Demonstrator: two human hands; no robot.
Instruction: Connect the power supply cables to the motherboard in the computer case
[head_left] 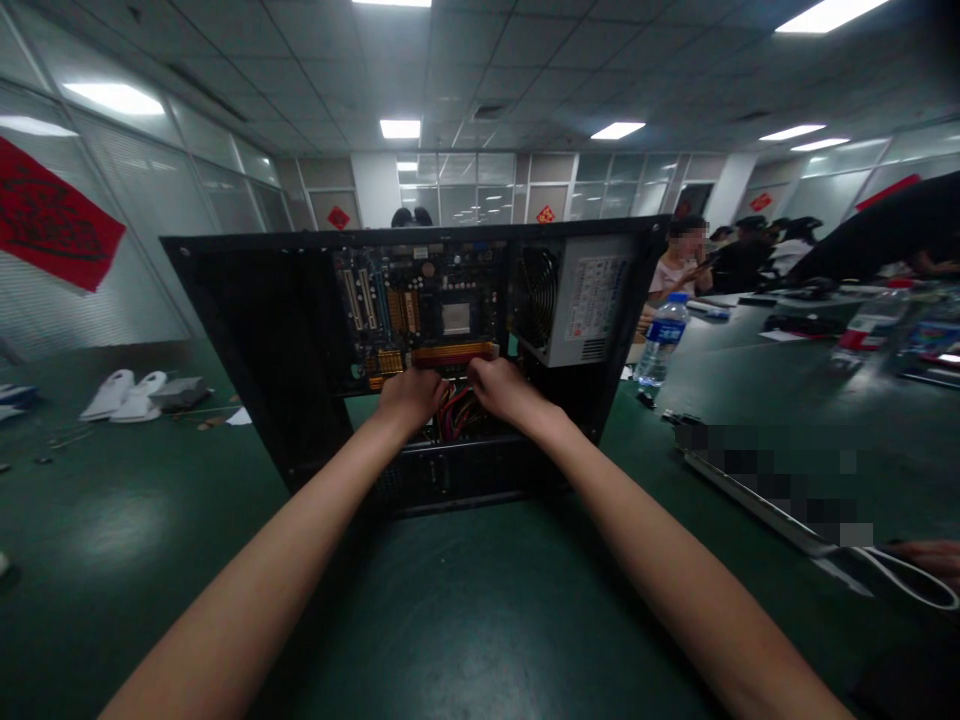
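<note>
Our table (442,600) runs open from our side to the front edge of the case (487,478), which stands upright with its open side toward us. Inside, the board (469,275) fills the upper middle and the power supply (592,300) the upper right corner. Our left hand (411,395) and right hand (504,388) reach in, fingers curled, at either end of the red slots (454,353); whether they grip anything we cannot tell. Cables (457,412) bunch between them.

Black computer case (420,237), silver-grey power supply (562,345), green tabletop (450,610)
</note>
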